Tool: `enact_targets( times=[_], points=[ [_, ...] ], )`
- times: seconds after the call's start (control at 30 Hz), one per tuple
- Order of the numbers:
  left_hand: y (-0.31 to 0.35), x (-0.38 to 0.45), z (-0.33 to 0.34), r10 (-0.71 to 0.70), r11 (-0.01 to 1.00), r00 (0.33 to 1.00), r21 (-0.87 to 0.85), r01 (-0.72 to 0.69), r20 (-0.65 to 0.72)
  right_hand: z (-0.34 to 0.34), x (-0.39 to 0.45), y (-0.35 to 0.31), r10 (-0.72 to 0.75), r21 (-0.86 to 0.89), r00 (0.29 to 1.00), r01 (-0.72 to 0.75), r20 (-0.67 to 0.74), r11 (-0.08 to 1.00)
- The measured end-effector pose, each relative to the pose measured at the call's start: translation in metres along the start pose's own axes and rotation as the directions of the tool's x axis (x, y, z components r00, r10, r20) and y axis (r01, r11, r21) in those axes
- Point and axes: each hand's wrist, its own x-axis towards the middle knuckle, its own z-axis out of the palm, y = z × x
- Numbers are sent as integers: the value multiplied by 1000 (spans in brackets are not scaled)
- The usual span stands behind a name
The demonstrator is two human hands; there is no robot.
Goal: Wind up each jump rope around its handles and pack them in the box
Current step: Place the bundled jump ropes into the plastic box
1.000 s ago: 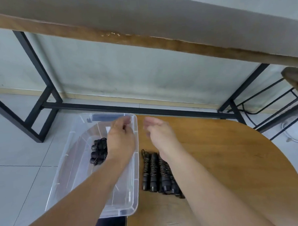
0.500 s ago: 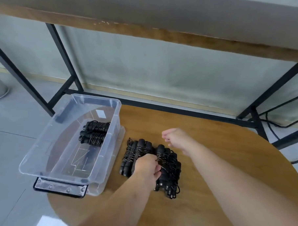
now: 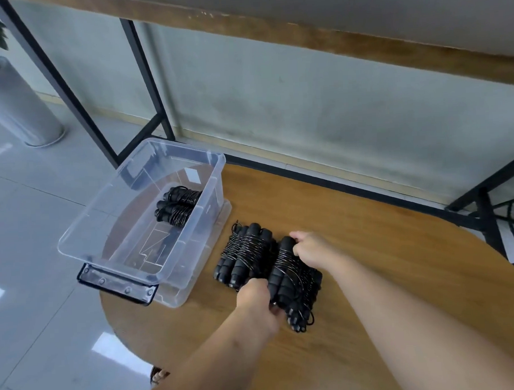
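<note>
Several wound black jump ropes lie side by side on the round wooden table [image 3: 370, 263]. My left hand [image 3: 255, 295] grips the near end of one wound rope bundle [image 3: 285, 270], and my right hand [image 3: 309, 248] holds its far end. Another wound bundle [image 3: 240, 254] lies just to its left, untouched. The clear plastic box [image 3: 109, 207] stands at the table's left edge with a wound jump rope [image 3: 176, 207] lying in its far end.
The box sits on its clear lid [image 3: 200, 265], whose black clip [image 3: 115, 285] juts out over the floor. Black metal table legs [image 3: 145, 81] stand behind the box, a grey planter [image 3: 13, 102] at far left, more black legs [image 3: 486, 214] at right.
My left hand left the box and came down onto the rope pile. My right hand dropped onto the far end of the same bundle. The view swung left and down.
</note>
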Motion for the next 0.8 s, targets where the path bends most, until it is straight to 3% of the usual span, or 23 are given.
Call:
enact_targets(
  times=[0.23,0.43,0.53,0.6,0.7,0.8],
  points=[
    [10,-31,6,2,994,997,109,-10,75,-24,-31,-12,39,20,997,-38,-69,999],
    [64,-55,0,211,942,962,227,-247,171,-49,-74,-68,-18,223,960,83,-280,971],
    [119,-58,-24,400,853,884,255,-455,240,-36,-82,-118,-51,337,943,168,-329,926],
    [157,-63,-41,472,785,853,333,-522,224,-20,-86,-149,-86,376,937,218,-338,901],
    [219,-56,-68,549,712,822,429,-556,154,10,-79,-196,-123,455,940,266,-319,850],
    [270,-35,-89,627,570,760,563,-599,174,53,-59,-236,-86,485,969,192,-231,853]
  ],
)
